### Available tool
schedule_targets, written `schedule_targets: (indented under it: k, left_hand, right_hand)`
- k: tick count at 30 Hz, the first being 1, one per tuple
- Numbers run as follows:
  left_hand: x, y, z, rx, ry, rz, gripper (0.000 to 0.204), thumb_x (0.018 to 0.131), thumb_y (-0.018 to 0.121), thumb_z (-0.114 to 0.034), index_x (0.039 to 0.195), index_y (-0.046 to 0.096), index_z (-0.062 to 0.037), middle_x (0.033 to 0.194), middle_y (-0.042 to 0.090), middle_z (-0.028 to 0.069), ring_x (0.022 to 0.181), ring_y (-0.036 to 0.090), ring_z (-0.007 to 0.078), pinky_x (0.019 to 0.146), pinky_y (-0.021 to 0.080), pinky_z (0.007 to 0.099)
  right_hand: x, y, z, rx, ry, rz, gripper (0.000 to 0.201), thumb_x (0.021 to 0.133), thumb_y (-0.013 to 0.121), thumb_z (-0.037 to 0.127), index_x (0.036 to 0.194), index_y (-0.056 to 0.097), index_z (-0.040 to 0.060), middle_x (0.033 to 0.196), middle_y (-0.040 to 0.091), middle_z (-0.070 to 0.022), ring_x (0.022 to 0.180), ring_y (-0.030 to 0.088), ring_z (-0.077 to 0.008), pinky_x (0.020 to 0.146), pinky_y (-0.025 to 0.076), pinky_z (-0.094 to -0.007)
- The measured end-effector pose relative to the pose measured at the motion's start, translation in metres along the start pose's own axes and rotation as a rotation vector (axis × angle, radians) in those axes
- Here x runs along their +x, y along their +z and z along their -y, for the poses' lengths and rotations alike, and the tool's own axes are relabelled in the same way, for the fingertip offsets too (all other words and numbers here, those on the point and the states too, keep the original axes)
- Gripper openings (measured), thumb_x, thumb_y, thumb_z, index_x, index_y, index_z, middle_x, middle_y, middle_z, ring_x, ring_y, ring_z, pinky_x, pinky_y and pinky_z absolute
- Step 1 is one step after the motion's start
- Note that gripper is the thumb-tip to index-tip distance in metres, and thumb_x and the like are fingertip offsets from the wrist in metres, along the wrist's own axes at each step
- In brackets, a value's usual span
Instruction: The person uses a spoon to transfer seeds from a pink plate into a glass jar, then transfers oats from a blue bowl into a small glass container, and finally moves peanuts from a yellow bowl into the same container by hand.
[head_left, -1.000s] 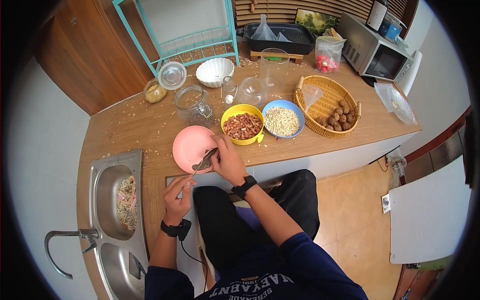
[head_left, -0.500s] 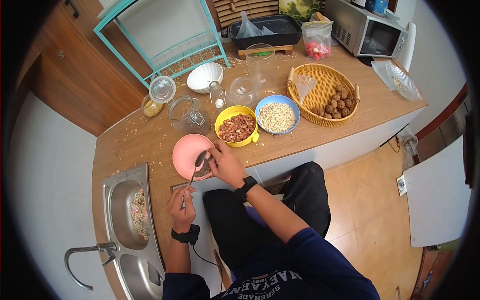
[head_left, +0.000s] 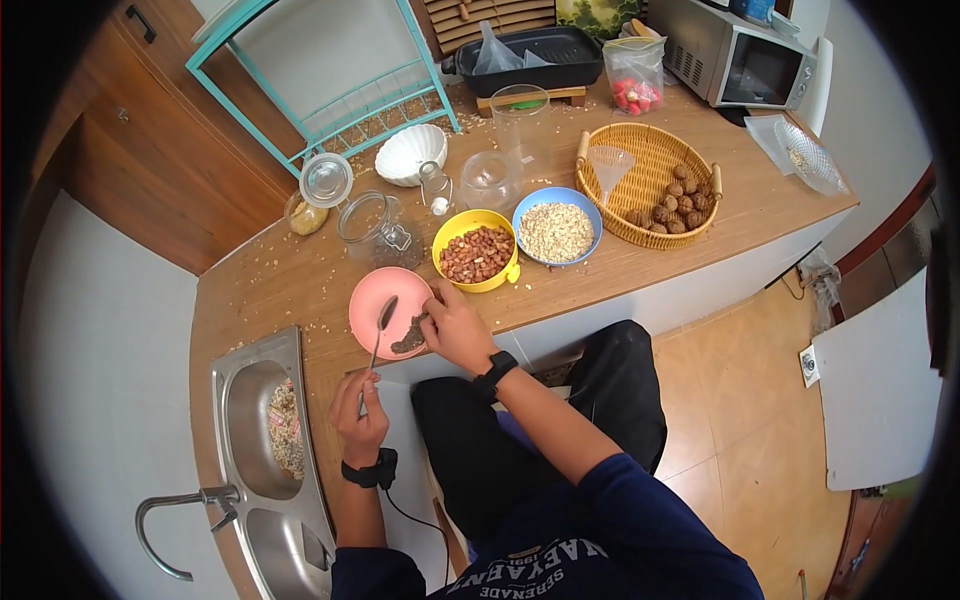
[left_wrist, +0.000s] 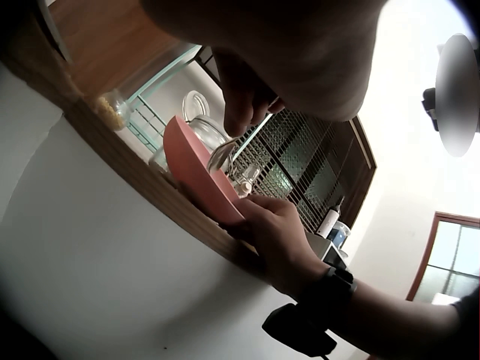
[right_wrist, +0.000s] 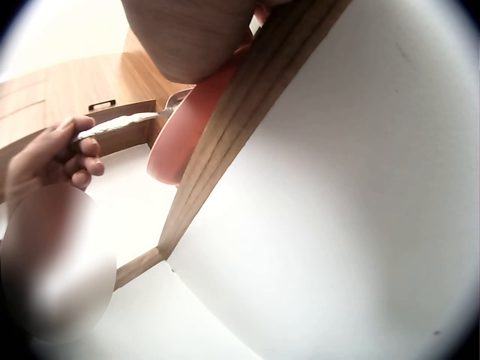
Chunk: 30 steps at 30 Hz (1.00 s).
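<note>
My left hand (head_left: pixel 362 415) holds a metal spoon (head_left: pixel 373 345) by its handle, with the spoon's head over the inside of a pink bowl (head_left: pixel 372 292). Small dark seeds (head_left: pixel 408 341) lie in a patch on the bowl's near right side. At that side, my right hand (head_left: pixel 458 332) grips the rim; in the left wrist view the right hand (left_wrist: pixel 274 229) meets the bowl (left_wrist: pixel 196 176) at its edge. That wrist view shows the bowl tilted. From the right wrist, the left hand (right_wrist: pixel 64 154) shows its fingers curled round the spoon handle (right_wrist: pixel 120 124).
Right of the pink bowl stand a yellow bowl (head_left: pixel 508 272) of reddish-brown nuts and a blue bowl (head_left: pixel 594 225) of oats. A wicker basket (head_left: pixel 630 175) holds walnuts and a funnel. Behind are an open glass jar (head_left: pixel 372 225) and a white bowl (head_left: pixel 410 155). The sink (head_left: pixel 250 400) is at left.
The spoon has drawn left, away from the seeds and my right hand, toward the bowl's middle. My right hand stays at the rim. The head view has shifted a little.
</note>
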<state>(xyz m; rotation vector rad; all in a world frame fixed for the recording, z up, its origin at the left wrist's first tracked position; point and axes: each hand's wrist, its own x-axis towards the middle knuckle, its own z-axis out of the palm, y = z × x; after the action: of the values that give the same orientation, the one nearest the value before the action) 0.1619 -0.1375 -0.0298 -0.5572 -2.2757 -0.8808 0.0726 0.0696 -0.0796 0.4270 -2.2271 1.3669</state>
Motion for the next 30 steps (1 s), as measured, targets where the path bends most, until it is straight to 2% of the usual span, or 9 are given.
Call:
schedule_targets:
  k: [4, 6, 7, 9, 12, 22, 24, 28, 30]
  left_hand:
    - [0.002, -0.011, 0.0, -0.084, -0.161, 0.002, 0.012, 0.1, 0.058, 0.004, 0.105, 0.069, 0.0079, 0.088, 0.072, 0.016, 0.074, 0.069, 0.0223, 0.07, 0.056, 0.0314]
    - [-0.004, -0.014, 0.003, -0.147, -0.318, 0.007, 0.017, 0.105, 0.059, -0.007, 0.108, 0.069, 0.0069, 0.086, 0.072, 0.0129, 0.072, 0.068, 0.0168, 0.065, 0.052, 0.027]
    - [-0.004, -0.014, 0.002, -0.143, -0.317, 0.006, 0.017, 0.105, 0.059, -0.007, 0.108, 0.069, 0.0069, 0.086, 0.072, 0.0129, 0.072, 0.068, 0.0168, 0.065, 0.052, 0.027]
    - [-0.004, -0.011, -0.001, -0.207, -0.523, -0.067, 0.015, 0.104, 0.065, -0.01, 0.107, 0.068, 0.0044, 0.084, 0.072, 0.0103, 0.071, 0.068, 0.0142, 0.062, 0.05, 0.025]
    - [0.017, -0.004, -0.025, -0.239, -0.582, -0.137, 0.015, 0.102, 0.069, -0.011, 0.106, 0.067, 0.0036, 0.086, 0.073, 0.011, 0.072, 0.07, 0.0131, 0.06, 0.049, 0.023]
    - [0.05, 0.039, -0.021, -0.376, -0.429, -0.118, 0.016, 0.103, 0.067, -0.009, 0.104, 0.069, 0.007, 0.086, 0.073, 0.0103, 0.074, 0.071, 0.0131, 0.066, 0.057, 0.0252]
    - [0.049, 0.039, -0.013, -0.215, -0.359, -0.026, 0.02, 0.106, 0.064, -0.011, 0.104, 0.069, 0.0083, 0.086, 0.074, 0.0103, 0.074, 0.071, 0.0124, 0.066, 0.057, 0.026]
    - [0.046, 0.027, -0.014, -0.299, -0.425, -0.09, 0.023, 0.107, 0.061, -0.013, 0.104, 0.069, 0.0087, 0.084, 0.075, 0.0111, 0.074, 0.071, 0.0136, 0.066, 0.057, 0.0288]
    - [0.047, 0.013, -0.014, -0.09, -0.266, -0.107, 0.026, 0.108, 0.059, -0.015, 0.104, 0.068, 0.0087, 0.082, 0.075, 0.0116, 0.073, 0.072, 0.0164, 0.065, 0.057, 0.0324]
  right_hand:
    - [-0.001, -0.001, 0.0, -0.017, 0.009, 0.01, 0.017, 0.084, 0.068, 0.005, 0.098, 0.064, -0.0035, 0.119, 0.058, -0.0217, 0.11, 0.062, -0.0413, 0.092, 0.055, -0.0493]
    - [0.0, -0.001, 0.0, -0.007, -0.001, 0.006, 0.016, 0.084, 0.068, 0.005, 0.098, 0.064, -0.0035, 0.118, 0.059, -0.0215, 0.11, 0.062, -0.0413, 0.091, 0.055, -0.0493]
    - [0.001, -0.001, 0.0, -0.002, -0.007, 0.001, 0.016, 0.084, 0.068, 0.004, 0.097, 0.064, -0.0035, 0.118, 0.059, -0.0213, 0.109, 0.062, -0.0413, 0.09, 0.055, -0.0492]
    - [0.0, -0.002, 0.0, -0.008, -0.011, 0.0, 0.016, 0.084, 0.068, 0.004, 0.097, 0.063, -0.0032, 0.118, 0.059, -0.0212, 0.109, 0.062, -0.0413, 0.09, 0.056, -0.0492]
    - [0.0, -0.003, 0.002, -0.007, -0.002, 0.008, 0.015, 0.084, 0.068, 0.004, 0.096, 0.063, -0.0028, 0.118, 0.059, -0.021, 0.109, 0.062, -0.0413, 0.089, 0.056, -0.0493]
    - [0.0, -0.003, 0.001, -0.006, -0.005, 0.014, 0.021, 0.084, 0.069, 0.004, 0.103, 0.063, -0.001, 0.121, 0.058, -0.0207, 0.111, 0.062, -0.0414, 0.09, 0.056, -0.0491]
    - [-0.001, -0.002, 0.002, 0.001, -0.008, 0.004, 0.022, 0.084, 0.069, 0.004, 0.104, 0.063, -0.0007, 0.121, 0.058, -0.0205, 0.112, 0.062, -0.0413, 0.09, 0.056, -0.0493]
    - [0.0, -0.003, 0.001, 0.003, 0.002, 0.016, 0.023, 0.084, 0.069, 0.004, 0.106, 0.062, -0.0001, 0.122, 0.058, -0.0204, 0.113, 0.061, -0.0411, 0.091, 0.055, -0.0495]
    - [-0.001, -0.002, 0.0, -0.001, 0.001, 0.011, 0.022, 0.084, 0.069, 0.005, 0.105, 0.062, -0.0002, 0.122, 0.057, -0.0205, 0.113, 0.061, -0.0411, 0.091, 0.055, -0.0495]
